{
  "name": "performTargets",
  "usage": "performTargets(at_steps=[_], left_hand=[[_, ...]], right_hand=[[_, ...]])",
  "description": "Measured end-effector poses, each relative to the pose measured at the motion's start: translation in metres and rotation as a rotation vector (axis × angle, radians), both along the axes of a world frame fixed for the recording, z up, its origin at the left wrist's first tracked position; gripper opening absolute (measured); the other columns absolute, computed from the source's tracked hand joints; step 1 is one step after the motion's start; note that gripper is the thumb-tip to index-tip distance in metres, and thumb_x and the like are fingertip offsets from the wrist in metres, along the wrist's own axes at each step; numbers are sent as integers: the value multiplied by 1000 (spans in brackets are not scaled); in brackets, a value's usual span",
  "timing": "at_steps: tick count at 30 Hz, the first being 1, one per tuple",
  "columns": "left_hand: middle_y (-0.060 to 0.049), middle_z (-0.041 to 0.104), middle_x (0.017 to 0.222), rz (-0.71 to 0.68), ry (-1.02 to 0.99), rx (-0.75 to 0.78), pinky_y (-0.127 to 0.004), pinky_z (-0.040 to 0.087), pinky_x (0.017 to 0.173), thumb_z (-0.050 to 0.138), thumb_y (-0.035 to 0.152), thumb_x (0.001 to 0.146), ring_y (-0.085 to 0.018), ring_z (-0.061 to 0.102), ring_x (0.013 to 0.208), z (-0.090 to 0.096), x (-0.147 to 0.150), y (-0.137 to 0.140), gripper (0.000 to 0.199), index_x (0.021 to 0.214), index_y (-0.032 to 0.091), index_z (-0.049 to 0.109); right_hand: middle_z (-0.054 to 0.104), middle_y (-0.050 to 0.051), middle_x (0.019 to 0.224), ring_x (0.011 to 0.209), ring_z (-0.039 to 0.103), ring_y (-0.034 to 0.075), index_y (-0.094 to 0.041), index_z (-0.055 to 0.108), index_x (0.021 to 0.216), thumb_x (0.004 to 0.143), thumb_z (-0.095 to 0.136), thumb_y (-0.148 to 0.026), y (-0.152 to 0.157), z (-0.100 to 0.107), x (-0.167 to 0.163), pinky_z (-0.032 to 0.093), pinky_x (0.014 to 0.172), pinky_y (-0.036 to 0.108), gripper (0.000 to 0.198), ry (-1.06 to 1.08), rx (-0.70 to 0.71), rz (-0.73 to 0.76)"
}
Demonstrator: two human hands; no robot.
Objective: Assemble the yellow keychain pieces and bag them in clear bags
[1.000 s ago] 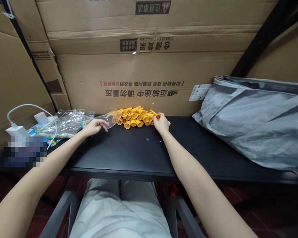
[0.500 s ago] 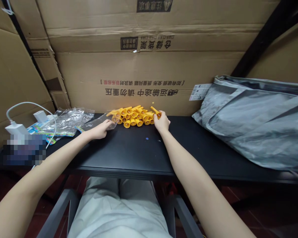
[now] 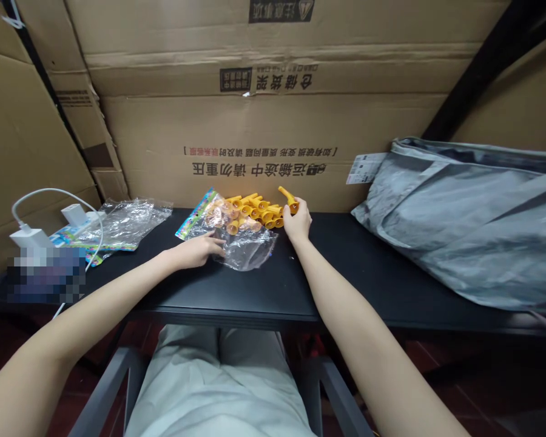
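Yellow plastic pieces [image 3: 255, 212] sit in a heap at frame centre, at the back edge of the black table [image 3: 346, 273], right against the big cardboard box [image 3: 264, 145]. One yellow piece [image 3: 287, 198] is lifted above the heap's right end, pinched in the right hand [image 3: 297, 222], fingers curled around it, tilted up-left. Left hand [image 3: 195, 250] lies just left of centre, fingers mostly straight and flat, pressing on the clear plastic bag [image 3: 246, 246]; no full grasp visible, just touching its left edge. Bag is crumpled, spread in front of the heap and partly over its left side, so some pieces show through the film. Bag's colourful header card [image 3: 195, 213] sticks up at its upper left.

Left of frame: more clear bags [image 3: 127, 221] in a pile, with printed cards under them. White charger [image 3: 27, 238] and white cable [image 3: 59, 197] at far left, next to a blurred patch. Grey fabric bag [image 3: 473, 224] fills the right side of the table, white tag [image 3: 364, 169] at its upper left corner. Bottom centre: person's light trousers [image 3: 218, 388] and grey chair arms [image 3: 104, 394].
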State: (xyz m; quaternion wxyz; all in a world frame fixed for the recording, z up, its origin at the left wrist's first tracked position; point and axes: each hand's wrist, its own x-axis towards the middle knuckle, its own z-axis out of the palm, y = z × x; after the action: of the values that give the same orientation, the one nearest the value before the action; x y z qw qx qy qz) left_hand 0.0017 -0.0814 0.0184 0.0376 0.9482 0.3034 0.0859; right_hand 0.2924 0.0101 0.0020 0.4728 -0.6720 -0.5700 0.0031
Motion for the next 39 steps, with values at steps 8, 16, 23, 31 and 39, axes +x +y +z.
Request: performTargets(at_steps=[8,16,23,31,39], left_hand=[[-2,73,105,347,-15,-164,-25,48,86,47,17,76,-17,66,95,16,0,15,37,104,19,71],[-4,69,112,467,109,-42,-26,45,84,52,57,82,-21,63,101,7,-5,26,49,118,27,66],[-12,60,117,516,264,51,-34,45,88,40,60,88,-29,58,110,4,19,13,57,132,28,56],[-12,67,108,589,317,-6,-30,47,80,40,50,89,-25,65,96,13,15,21,46,105,18,71],[-20,68,111,662,271,-120,-33,48,84,30,66,86,-31,63,105,12,42,29,72,107,9,68]], right_hand=[[57,13,122,108,59,20,-14,48,126,83,34,-21,1,21,-6,46,88,32,47,266,193,81],[63,5,106,82,67,15,-23,58,108,88,41,-34,-3,37,-12,54,69,26,29,599,266,336],[67,5,95,76,65,16,-20,62,92,77,60,-31,-40,36,-14,54,72,32,20,664,58,642],[69,3,77,66,64,14,-17,66,83,63,75,-31,-54,18,-5,54,71,33,27,504,-349,943],[70,2,74,66,65,14,-17,66,89,68,72,-23,-52,11,-7,54,65,27,23,321,-499,867]])
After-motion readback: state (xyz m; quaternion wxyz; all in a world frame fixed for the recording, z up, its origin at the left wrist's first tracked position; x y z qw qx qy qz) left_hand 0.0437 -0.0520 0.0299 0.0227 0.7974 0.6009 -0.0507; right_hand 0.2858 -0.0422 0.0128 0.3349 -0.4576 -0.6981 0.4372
